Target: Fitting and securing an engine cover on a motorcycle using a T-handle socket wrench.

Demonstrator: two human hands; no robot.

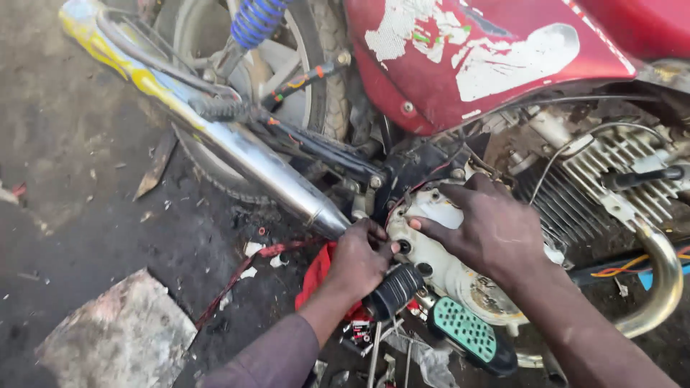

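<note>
White engine cover under both hands' fingers: left hand pinching its edge, right hand spread flat

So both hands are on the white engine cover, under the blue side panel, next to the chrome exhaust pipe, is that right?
Not quite: the head view shows the side panel is red, not blue. The rest holds: the left hand and right hand are on the white engine cover, next to the chrome exhaust pipe.

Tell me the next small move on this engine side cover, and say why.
Probably ease the pale engine side cover outward. The right hand already lies flat on it, and the left hand pinches at its rear edge beside the black footpeg. Whether any bolts remain is unclear.
</note>
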